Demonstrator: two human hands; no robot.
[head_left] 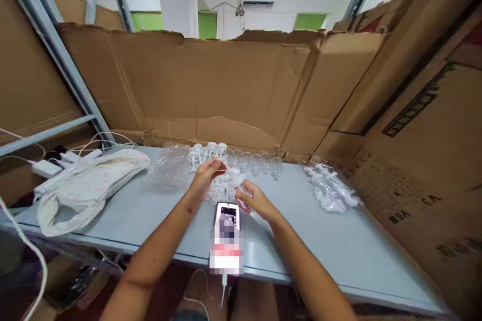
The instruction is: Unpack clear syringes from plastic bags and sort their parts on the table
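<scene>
- Your left hand (207, 174) and right hand (260, 202), grips narrow, hold a translucent white plastic piece (235, 177).
- Pinch lightly, clear of the small white plastic parts (219, 191) nearby.

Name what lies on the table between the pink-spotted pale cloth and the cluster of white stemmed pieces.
Crumpled clear plastic lies between the pale cloth and the white stemmed pieces, seen in the head view.

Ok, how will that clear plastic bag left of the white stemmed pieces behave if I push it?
Probably floppy: the clear plastic bag looks like thin, wrinkled film. It's likely light, with nothing bulky showing inside, so it may bunch up or slide. Pushed right, it could knock the white stemmed pieces.
</scene>
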